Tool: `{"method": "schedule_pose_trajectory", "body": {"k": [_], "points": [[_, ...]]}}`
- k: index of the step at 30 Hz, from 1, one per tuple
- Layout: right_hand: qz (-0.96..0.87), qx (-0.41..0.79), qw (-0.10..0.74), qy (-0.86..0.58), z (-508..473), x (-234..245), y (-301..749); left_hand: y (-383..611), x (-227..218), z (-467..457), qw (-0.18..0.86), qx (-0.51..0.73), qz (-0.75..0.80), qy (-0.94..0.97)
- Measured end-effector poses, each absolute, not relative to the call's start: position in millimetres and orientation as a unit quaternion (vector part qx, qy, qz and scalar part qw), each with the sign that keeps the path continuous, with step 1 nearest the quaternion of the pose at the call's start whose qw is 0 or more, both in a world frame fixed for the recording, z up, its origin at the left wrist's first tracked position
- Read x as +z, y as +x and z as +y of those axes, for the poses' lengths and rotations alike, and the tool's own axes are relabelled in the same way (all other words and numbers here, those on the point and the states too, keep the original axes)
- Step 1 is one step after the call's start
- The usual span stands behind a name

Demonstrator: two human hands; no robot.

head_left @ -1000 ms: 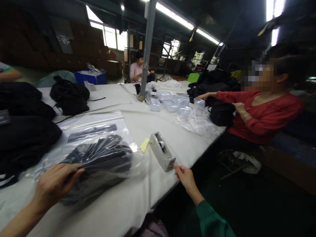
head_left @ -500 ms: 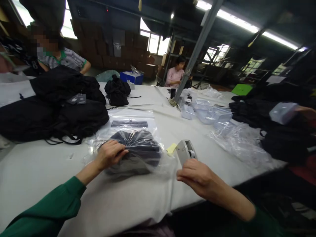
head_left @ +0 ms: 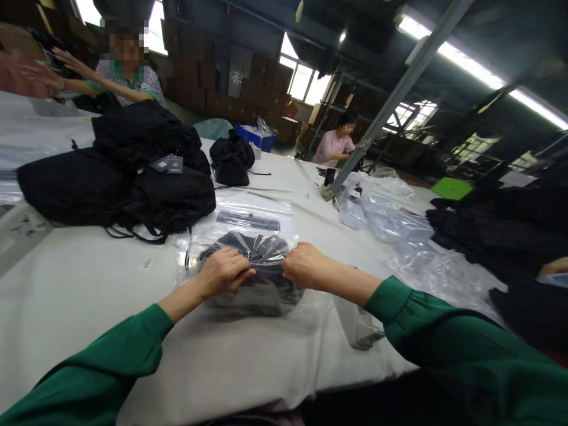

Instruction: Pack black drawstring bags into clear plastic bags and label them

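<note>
A clear plastic bag (head_left: pixel 290 219) with a folded dark item (head_left: pixel 252 296) inside lies on the white table before me. My left hand (head_left: pixel 225 271) is closed in a pinch on the bag's gathered plastic, left of its middle. At the bag's right side is my right hand (head_left: pixel 304 266), its fingers curled together against the plastic. What lies between those fingers is hidden. A grey tape dispenser (head_left: pixel 355 322) stands to the right of the bag, partly covered by my right forearm.
Black bags (head_left: pixel 146 171) with hang tags are heaped at the left, and a small black drawstring bag (head_left: pixel 233 160) stands behind. Clear plastic trays (head_left: pixel 390 222) and loose film (head_left: pixel 448 272) lie right of a metal post (head_left: pixel 394 106). Two people sit or stand beyond the table (head_left: pixel 168 367).
My right hand has moved from the tape dispenser left to the bag. My left hand keeps its grip on the plastic. The camera view has shifted, and the far-left person's arms are now stretched out.
</note>
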State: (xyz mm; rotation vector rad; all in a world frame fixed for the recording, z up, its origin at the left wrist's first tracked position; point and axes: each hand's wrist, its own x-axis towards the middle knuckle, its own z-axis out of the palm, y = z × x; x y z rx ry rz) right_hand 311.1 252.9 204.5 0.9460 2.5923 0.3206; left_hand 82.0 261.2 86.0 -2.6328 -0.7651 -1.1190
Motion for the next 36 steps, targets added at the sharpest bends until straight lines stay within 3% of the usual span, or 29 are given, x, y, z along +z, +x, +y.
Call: {"method": "schedule_pose_trajectory", "body": {"k": [6, 13, 19, 23, 28, 33, 36], "points": [[0.896, 0.091, 0.171, 0.400, 266, 216, 304, 82, 88, 261, 0.097, -0.368, -0.250, -0.890], [0.872, -0.183, 0.058, 0.449, 303, 205, 357, 82, 88, 262, 0.090, -0.377, -0.255, -0.886], [0.886, -0.019, -0.106, 0.450, 260, 187, 363, 87, 86, 260, 0.081, -0.387, -0.261, -0.880], [0.914, 0.042, -0.095, 0.392, 236, 157, 339, 85, 87, 262, 0.075, -0.367, -0.275, -0.885], [0.932, 0.042, -0.058, 0.356, 253, 125, 348, 48, 88, 265, 0.016, -0.321, -0.320, -0.891], [0.930, -0.009, -0.077, 0.359, 256, 126, 357, 20, 75, 260, -0.093, -0.377, -0.378, -0.841], [0.895, -0.070, -0.139, 0.417, 243, 133, 386, 19, 67, 256, -0.123, -0.405, -0.382, -0.822]]}}
